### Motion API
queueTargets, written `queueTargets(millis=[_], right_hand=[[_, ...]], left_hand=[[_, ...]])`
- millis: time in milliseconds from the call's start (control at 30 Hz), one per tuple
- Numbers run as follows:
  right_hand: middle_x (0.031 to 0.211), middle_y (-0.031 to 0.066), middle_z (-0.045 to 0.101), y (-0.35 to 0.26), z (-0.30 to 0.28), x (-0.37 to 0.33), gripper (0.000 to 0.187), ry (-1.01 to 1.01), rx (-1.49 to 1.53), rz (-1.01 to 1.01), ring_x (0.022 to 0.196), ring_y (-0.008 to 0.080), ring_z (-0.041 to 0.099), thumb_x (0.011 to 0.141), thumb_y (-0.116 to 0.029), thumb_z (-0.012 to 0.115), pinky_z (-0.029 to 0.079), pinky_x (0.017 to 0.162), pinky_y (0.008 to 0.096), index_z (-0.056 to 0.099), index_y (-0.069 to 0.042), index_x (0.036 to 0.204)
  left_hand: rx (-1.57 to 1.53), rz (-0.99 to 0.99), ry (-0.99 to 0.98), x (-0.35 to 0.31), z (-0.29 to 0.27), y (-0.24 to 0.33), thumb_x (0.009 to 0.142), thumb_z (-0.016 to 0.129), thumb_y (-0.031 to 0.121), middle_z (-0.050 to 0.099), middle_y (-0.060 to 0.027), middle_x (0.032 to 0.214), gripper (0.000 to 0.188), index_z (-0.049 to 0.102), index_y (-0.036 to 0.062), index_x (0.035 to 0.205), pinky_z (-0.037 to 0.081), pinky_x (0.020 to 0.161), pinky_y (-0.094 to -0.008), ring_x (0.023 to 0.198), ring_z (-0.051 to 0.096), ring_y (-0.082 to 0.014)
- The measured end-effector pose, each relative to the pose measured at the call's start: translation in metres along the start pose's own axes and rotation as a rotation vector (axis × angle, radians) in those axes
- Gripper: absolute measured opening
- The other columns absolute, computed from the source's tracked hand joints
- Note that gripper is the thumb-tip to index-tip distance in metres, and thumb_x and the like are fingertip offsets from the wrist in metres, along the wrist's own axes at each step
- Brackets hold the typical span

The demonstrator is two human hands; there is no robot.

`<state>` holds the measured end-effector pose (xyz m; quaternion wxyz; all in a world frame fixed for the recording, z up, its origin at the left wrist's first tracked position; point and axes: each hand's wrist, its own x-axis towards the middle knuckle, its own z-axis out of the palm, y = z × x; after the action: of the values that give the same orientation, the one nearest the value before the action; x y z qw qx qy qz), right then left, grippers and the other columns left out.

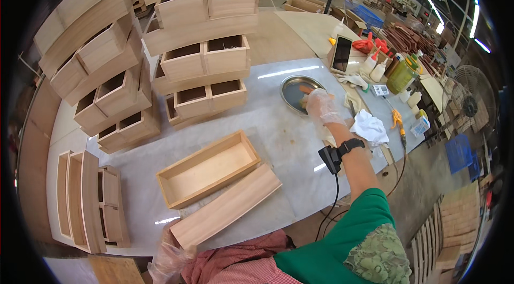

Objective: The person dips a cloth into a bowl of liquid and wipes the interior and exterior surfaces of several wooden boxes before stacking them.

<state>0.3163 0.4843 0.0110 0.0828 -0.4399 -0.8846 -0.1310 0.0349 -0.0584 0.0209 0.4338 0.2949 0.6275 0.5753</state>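
Observation:
My left hand point(170, 252), in a clear plastic glove, grips the near left end of a pale wooden box point(227, 206). The box is tilted so that a long flat side faces up. Behind it, an open rectangular wooden drawer point(209, 169) rests on the table, its inside showing. My right hand point(319, 105), gloved too, reaches over the right side of a round metal tray point(286, 103) with dark liquid in it. Its fingers are closed, and an orange-brown piece shows at their tips. What that piece is cannot be made out. A black device is strapped on my right wrist.
Stacked wooden drawer units point(206, 59) stand at the back left, and more boxes point(80, 201) at the left edge. On the right lie a white cloth point(369, 126), a phone point(341, 54), squeeze bottles point(378, 71), a green-yellow jug point(402, 75) and an orange air gun point(397, 118). A fan point(468, 104) stands beyond.

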Motion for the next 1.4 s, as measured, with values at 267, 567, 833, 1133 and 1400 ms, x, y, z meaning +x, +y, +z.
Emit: queueTargets(millis=[267,567,833,1133,1400], right_hand=[[0.102,0.0235,0.075,0.001,-0.004,-0.003,0.022,-0.036,0.166,0.096,0.100,0.0386,0.073,0.087,-0.009,0.061,0.058,0.091,0.0429,0.078,0.001,0.097],[0.105,0.0149,0.076,0.005,-0.018,-0.039,0.018,0.052,0.782,0.182,0.102,0.0306,0.073,0.090,-0.014,0.070,0.058,0.086,0.0418,0.079,-0.006,0.103],[0.113,0.0105,0.071,-0.092,-0.078,-0.172,0.032,0.081,0.884,-0.199,0.099,0.0214,0.069,0.099,-0.021,0.073,0.057,0.084,0.0330,0.072,-0.006,0.127],[0.107,0.0139,0.068,-0.260,-0.146,-0.213,0.034,-0.052,0.390,-0.662,0.096,0.0309,0.068,0.094,-0.009,0.060,0.059,0.081,0.0396,0.065,-0.005,0.128],[0.066,0.0055,0.054,-0.220,-0.092,-0.174,0.013,0.430,0.255,-0.391,0.062,0.0255,0.058,0.102,-0.016,0.057,0.049,0.054,0.0398,0.064,-0.005,0.098]], left_hand=[[0.139,-0.026,0.056,-0.004,0.025,-0.004,0.078,0.092,0.012,0.066,-0.0086,0.123,0.075,0.048,0.0025,0.137,0.057,0.096,-0.0339,0.111,0.067,-0.0160],[0.536,0.000,0.114,0.001,0.030,-0.004,0.076,0.092,0.008,0.067,-0.0112,0.124,0.073,0.048,0.0013,0.133,0.057,0.099,-0.0344,0.113,0.068,-0.0189],[0.091,0.058,0.026,0.009,0.032,-0.029,0.078,0.087,0.002,0.066,-0.0087,0.128,0.071,0.047,0.0030,0.137,0.054,0.101,-0.0325,0.119,0.063,-0.0159],[-0.178,0.159,-0.102,0.011,0.034,-0.025,0.082,0.084,-0.001,0.066,-0.0127,0.136,0.068,0.044,-0.0005,0.138,0.052,0.108,-0.0355,0.127,0.063,-0.0192],[-0.073,0.147,-0.108,0.013,0.031,-0.031,0.083,0.088,0.006,0.064,-0.0105,0.137,0.072,0.043,0.0027,0.139,0.053,0.108,-0.0345,0.126,0.062,-0.0177]])
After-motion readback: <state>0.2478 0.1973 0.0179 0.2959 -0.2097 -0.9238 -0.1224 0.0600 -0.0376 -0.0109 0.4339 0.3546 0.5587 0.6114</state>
